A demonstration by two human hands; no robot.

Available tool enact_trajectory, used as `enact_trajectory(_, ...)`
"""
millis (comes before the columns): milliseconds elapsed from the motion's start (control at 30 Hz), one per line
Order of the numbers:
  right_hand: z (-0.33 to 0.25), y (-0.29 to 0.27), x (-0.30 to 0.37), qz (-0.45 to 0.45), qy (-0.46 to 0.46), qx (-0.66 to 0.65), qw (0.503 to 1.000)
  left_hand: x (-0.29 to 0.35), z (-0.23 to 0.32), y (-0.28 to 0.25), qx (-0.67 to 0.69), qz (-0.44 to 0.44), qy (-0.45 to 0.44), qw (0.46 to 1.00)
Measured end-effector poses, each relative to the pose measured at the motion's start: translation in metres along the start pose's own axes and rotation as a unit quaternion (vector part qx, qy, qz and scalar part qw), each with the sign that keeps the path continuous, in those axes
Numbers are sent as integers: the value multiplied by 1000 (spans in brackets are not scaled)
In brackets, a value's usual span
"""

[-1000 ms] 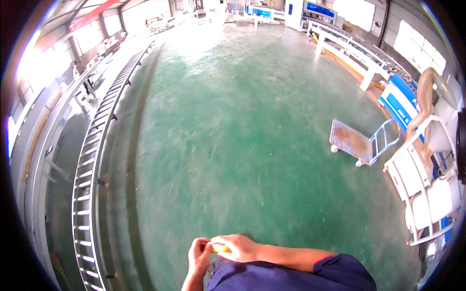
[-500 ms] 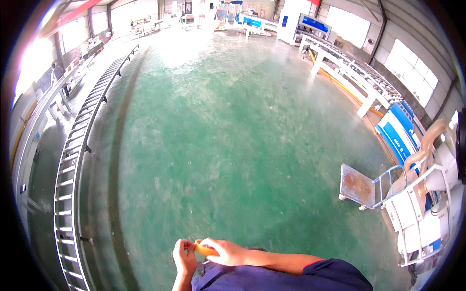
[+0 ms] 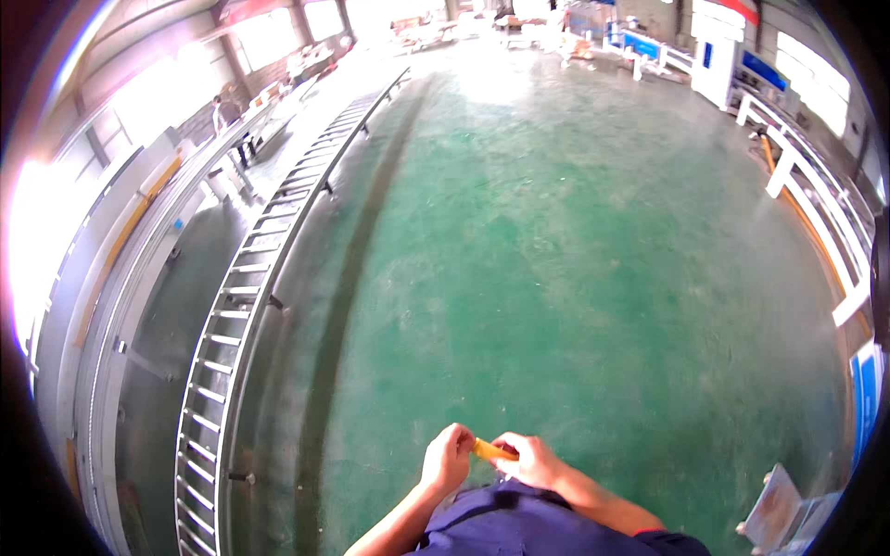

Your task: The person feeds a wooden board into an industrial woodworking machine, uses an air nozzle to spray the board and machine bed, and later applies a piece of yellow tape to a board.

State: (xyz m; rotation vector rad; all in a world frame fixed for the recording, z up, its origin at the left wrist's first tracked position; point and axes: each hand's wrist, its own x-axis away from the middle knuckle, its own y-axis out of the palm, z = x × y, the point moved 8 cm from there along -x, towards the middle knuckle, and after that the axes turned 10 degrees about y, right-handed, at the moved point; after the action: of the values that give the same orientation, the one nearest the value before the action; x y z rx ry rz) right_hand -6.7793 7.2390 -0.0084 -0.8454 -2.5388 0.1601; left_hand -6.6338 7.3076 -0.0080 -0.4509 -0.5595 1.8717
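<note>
Low in the view, in front of my dark blue clothing, both of my hands meet at a slim yellow stick-shaped object (image 3: pixel 493 451). Its exact kind is too small to make out. My right hand (image 3: pixel 531 461) is closed around its right end, with the fingers partly covering it. The fingertips of my left hand (image 3: pixel 447 461) are pinched together at its other end. Whether anything else sits between those fingertips is hidden. The object lies nearly level, tilted slightly down toward the right.
A long metal roller conveyor (image 3: pixel 225 340) runs along the left, beside a long grey machine (image 3: pixel 111 315). A person (image 3: pixel 225 116) stands beyond it. Green floor (image 3: pixel 519 269) stretches ahead. A platform cart (image 3: pixel 777 510) is at lower right, with white machine frames (image 3: pixel 788 171) along the right.
My view has swung left, so the conveyor and my hands appear farther right and the cart is partly cut off. The yellow object stays between my hands, more of it now showing.
</note>
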Motion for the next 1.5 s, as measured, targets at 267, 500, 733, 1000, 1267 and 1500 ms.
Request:
enact_trajectory(267,-119,-112,-278,-72,-29,137,988,-269,-60,-46,79,110,-68,988)
enact_trajectory(500,-159,-249,-510,40,-15,168,985,-562,-90,-54,63,60,28,996)
enact_trajectory(733,-243,-416,-707,141,9,32,989,-874,-48,-85,37,-19,132,990)
enact_trajectory(1000,-304,-534,-998,100,-20,19,995,-1168,-114,-125,-10,-19,61,998)
enact_trajectory(1267,-438,-623,-1250,-9,-26,92,995,-1414,-170,-212,31,57,-15,998)
enact_trajectory(1500,-464,-733,-1495,46,-5,160,986,-1690,-235,-214,36,28,-19,999)
